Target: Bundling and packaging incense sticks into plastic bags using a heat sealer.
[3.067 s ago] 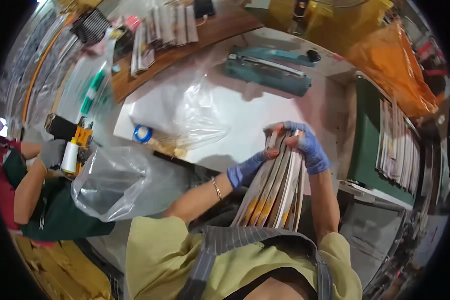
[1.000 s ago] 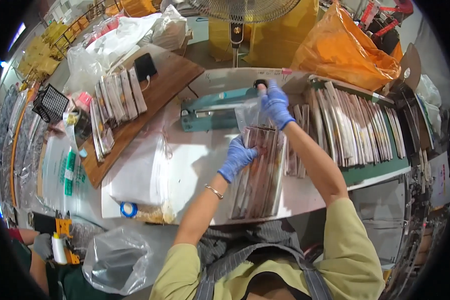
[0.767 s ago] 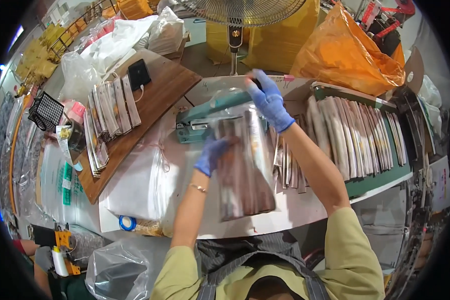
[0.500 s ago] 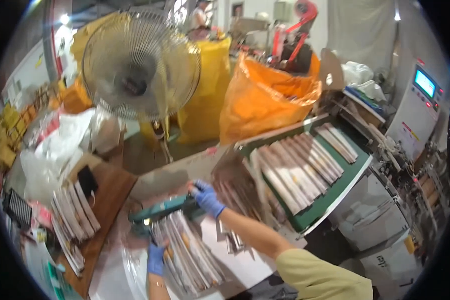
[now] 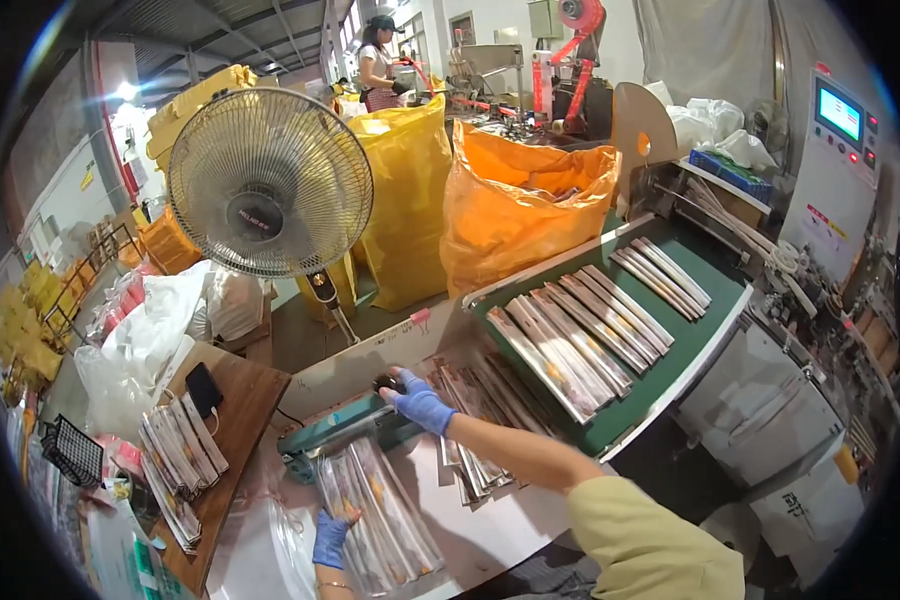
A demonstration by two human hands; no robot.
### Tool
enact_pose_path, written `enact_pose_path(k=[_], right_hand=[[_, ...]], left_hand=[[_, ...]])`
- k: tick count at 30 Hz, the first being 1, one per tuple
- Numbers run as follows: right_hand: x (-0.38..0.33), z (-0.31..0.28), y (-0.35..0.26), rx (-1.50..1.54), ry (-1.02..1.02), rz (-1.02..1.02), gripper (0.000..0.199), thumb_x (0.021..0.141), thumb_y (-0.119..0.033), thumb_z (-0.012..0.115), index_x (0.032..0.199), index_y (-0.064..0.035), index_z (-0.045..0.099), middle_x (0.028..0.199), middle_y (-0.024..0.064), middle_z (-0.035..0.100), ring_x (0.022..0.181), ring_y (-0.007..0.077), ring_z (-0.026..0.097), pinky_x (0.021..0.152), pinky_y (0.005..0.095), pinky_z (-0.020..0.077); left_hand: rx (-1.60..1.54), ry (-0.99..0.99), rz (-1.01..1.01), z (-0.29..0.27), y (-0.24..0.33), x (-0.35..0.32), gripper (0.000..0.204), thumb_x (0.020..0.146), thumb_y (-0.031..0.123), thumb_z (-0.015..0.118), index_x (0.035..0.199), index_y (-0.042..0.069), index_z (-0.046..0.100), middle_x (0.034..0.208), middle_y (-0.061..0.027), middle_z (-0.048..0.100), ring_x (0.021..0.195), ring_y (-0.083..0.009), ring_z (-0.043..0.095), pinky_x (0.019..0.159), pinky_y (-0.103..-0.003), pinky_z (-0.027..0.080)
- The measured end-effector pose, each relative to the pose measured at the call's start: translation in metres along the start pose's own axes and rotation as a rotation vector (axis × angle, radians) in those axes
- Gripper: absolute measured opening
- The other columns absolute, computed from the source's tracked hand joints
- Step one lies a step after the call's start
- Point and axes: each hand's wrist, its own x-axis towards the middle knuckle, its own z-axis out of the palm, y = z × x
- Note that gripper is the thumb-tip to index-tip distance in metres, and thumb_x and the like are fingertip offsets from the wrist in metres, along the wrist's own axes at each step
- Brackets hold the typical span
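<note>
here left fingers (image 5: 332, 537) grasp a bundle (image 5: 384, 520) pointing lengthwise at the sealer (image 5: 338, 425), right fingers (image 5: 406, 382) its knob (image 5: 383, 383)

- A stand fan (image 5: 270, 165) is seen at the left, with a tall yellow bag (image 5: 405, 210) just to its right.
- An open orange bag (image 5: 510, 230) is placed beside the yellow one; its contents cannot be made out clearly.
- A dark phone (image 5: 204, 389) is laid on a brown wooden table (image 5: 242, 430).
- A black mesh basket (image 5: 72, 453) is seen left of the table.
- White plastic bags (image 5: 165, 312) are heaped beyond it.
- A pale control cabinet (image 5: 820, 210) with a lit screen (image 5: 839, 113) is seen at the right.
- A co-worker (image 5: 377, 72) is seen standing in the background.
</note>
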Motion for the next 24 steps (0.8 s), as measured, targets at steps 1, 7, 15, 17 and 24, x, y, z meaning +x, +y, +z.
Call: enact_pose_path(k=[1, 7, 15, 17, 24], right_hand=[[-0.007, -0.017, -0.012, -0.094, -0.063, -0.058, 0.059, 0.079, -0.025, 0.064, 0.127, -0.0046, 0.036, 0.108, 0.0128, 0.052, 0.095, 0.0169, 0.051, 0.081, 0.0293, 0.043], [-0.003, -0.235, -0.079, -0.85, 0.246, -0.533, 0.046, 0.071, -0.026, 0.067, 0.109, -0.0045, 0.052, 0.104, 0.0162, 0.054, 0.098, 0.0291, 0.05, 0.086, 0.0361, 0.0396], [-0.048, -0.509, -0.035, -1.55, 1.057, 0.448, 0.05, 0.071, -0.04, 0.058, 0.11, -0.0086, 0.054, 0.114, 0.0157, 0.053, 0.105, 0.0301, 0.051, 0.089, 0.0465, 0.0375], [-0.044, -0.48, -0.046, -1.447, 0.903, 0.51, 0.047, 0.075, -0.037, 0.053, 0.113, -0.009, 0.052, 0.115, 0.0146, 0.053, 0.105, 0.0309, 0.051, 0.091, 0.0497, 0.0345], [-0.046, -0.362, -0.031, -1.512, 0.42, -0.084, 0.02, 0.071, -0.019, 0.048, 0.078, -0.0035, 0.059, 0.083, 0.0194, 0.06, 0.077, 0.034, 0.058, 0.067, 0.0452, 0.0463]], left_hand=[[0.113, 0.052, -0.013, -0.013, -0.003, -0.008, 0.037, 0.061, 0.01, 0.074, 0.092, 0.003, 0.056, 0.076, 0.0002, 0.056, 0.066, -0.0119, 0.053, 0.061, -0.027, 0.046], [0.808, 0.601, 0.473, 0.026, 0.035, -0.046, 0.06, 0.056, 0.011, 0.071, 0.11, -0.002, 0.047, 0.111, -0.0166, 0.048, 0.103, -0.0238, 0.047, 0.09, -0.032, 0.037], [0.356, 0.067, 0.228, 0.237, 0.077, -0.006, 0.061, 0.072, 0.024, 0.07, 0.122, 0.003, 0.043, 0.121, -0.0146, 0.047, 0.11, -0.022, 0.046, 0.093, -0.028, 0.035], [0.878, 0.189, 0.472, 0.236, 0.004, 0.031, 0.064, 0.077, 0.039, 0.057, 0.124, 0.0, 0.038, 0.126, -0.0213, 0.04, 0.118, -0.0323, 0.037, 0.1, -0.037, 0.026], [0.964, 0.179, 0.297, 0.309, 0.018, 0.037, 0.065, 0.082, 0.048, 0.042, 0.125, 0.001, 0.037, 0.128, -0.0246, 0.036, 0.12, -0.0352, 0.032, 0.102, -0.044, 0.021]])
